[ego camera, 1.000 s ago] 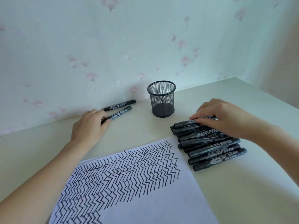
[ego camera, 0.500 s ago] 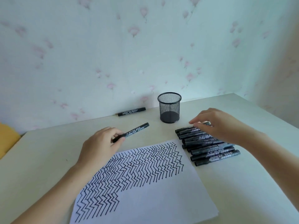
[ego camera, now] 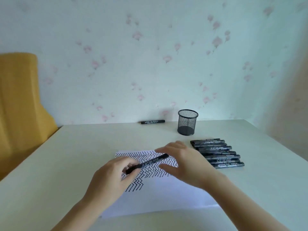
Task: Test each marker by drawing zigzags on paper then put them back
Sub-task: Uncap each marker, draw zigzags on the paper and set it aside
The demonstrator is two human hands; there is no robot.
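Note:
My left hand (ego camera: 113,177) grips a black marker (ego camera: 150,161) by its lower end and holds it slanted above the white paper (ego camera: 158,194), which is covered in black zigzags. My right hand (ego camera: 185,164) hovers right beside the marker's upper end, fingers spread and holding nothing. Several black markers (ego camera: 216,153) lie in a row on the table to the right. One more marker (ego camera: 152,121) lies by the wall.
A black mesh pen cup (ego camera: 187,122), with no markers showing in it, stands at the back of the pale table (ego camera: 58,164). A yellow cushion or chair back (ego camera: 20,104) is at the left. The floral wall runs directly behind the table.
My left hand has carried the marker from the back of the table to above the paper. My right hand left the row of markers and moved left to the held marker.

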